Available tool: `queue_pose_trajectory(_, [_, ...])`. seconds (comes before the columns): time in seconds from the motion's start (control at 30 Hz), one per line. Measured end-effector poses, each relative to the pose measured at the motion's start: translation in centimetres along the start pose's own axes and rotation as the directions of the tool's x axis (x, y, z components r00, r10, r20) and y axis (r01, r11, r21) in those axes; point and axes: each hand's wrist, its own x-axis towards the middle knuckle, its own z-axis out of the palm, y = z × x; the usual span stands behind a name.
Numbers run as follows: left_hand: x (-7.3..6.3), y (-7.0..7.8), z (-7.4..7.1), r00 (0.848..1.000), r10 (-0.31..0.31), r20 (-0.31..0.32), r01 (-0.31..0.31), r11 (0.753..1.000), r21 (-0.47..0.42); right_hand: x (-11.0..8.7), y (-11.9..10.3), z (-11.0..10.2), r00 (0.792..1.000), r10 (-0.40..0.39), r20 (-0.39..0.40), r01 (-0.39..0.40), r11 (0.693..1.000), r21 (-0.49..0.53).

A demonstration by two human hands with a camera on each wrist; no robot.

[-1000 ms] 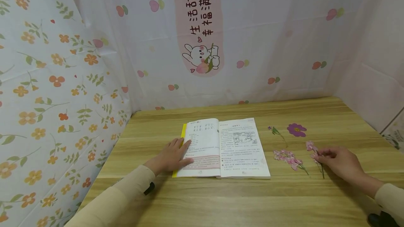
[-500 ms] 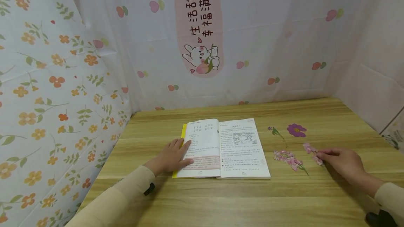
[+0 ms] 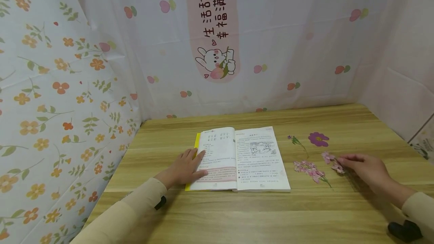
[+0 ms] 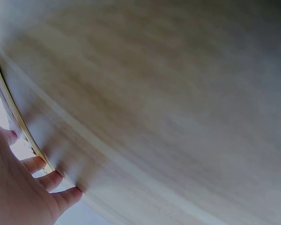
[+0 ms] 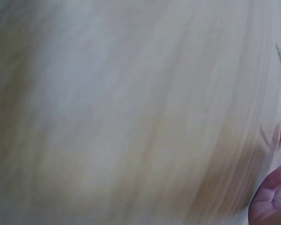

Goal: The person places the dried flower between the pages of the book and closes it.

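Note:
An open book (image 3: 259,172) with printed pages and a yellow cover edge lies on the wooden table. My left hand (image 3: 183,166) rests on its left page, fingers spread. In the left wrist view, fingertips (image 4: 74,193) reach past the yellow edge. To the right of the book, my right hand (image 3: 367,170) pinches a sprig of pink flowers (image 3: 327,157) between thumb and fingers. Its stem is mostly hidden by the hand. The right wrist view catches only part of that hand (image 5: 274,194) at the edge.
Another pink flower sprig (image 3: 309,170) lies between the book and my right hand. Behind it are a small purple flower with a green stem (image 3: 295,141) and a flat purple bloom (image 3: 318,139). Patterned cloth (image 3: 288,48) hangs behind the table (image 3: 217,217).
The right hand has shifted the pink sprig slightly left, and its stem has swung from pointing toward me to lying beneath the hand. My left hand and the book have not moved.

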Motion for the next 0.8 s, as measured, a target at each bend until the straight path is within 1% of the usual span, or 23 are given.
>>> queue_pose_trajectory(0.07, [0.0, 0.0, 0.0, 1.000, 0.001, 0.000, -0.001, 1.000, 0.000, 0.1, -0.3, 0.1, 1.000, 0.003, 0.016, -0.003, 0.999, 0.044])
queue_pose_trajectory(0.13, [0.0, 0.0, 0.0, 1.000, 0.000, 0.004, 0.000, 1.000, 0.003, 0.2, -0.7, 0.2, 0.999, 0.005, 0.043, -0.010, 0.994, 0.109])
queue_pose_trajectory(0.27, [0.0, 0.0, 0.0, 1.000, -0.004, 0.005, 0.004, 1.000, 0.003, 0.3, -1.7, 0.6, 0.996, -0.004, 0.092, -0.017, 0.974, 0.226])
queue_pose_trajectory(0.37, [0.0, 0.0, 0.0, 1.000, -0.007, -0.002, 0.007, 1.000, 0.002, 0.2, -2.5, 0.9, 0.993, -0.012, 0.119, -0.021, 0.963, 0.269])
queue_pose_trajectory(0.5, [0.0, 0.0, 0.1, 1.000, -0.007, -0.003, 0.007, 1.000, 0.006, 0.1, -3.6, 1.3, 0.987, -0.028, 0.159, -0.029, 0.940, 0.341])
queue_pose_trajectory(0.67, [-0.1, 0.0, 0.0, 1.000, -0.004, -0.004, 0.004, 1.000, -0.007, 0.2, -4.6, 1.8, 0.977, -0.074, 0.200, -0.014, 0.914, 0.406])
queue_pose_trajectory(0.73, [-0.1, 0.0, 0.0, 1.000, -0.003, 0.000, 0.003, 1.000, -0.010, 0.3, -5.0, 2.1, 0.972, -0.097, 0.216, -0.010, 0.894, 0.448])
queue_pose_trajectory(0.8, [-0.1, 0.0, -0.1, 1.000, 0.001, -0.001, -0.001, 1.000, -0.011, 0.5, -5.4, 2.4, 0.965, -0.116, 0.234, -0.021, 0.858, 0.513])
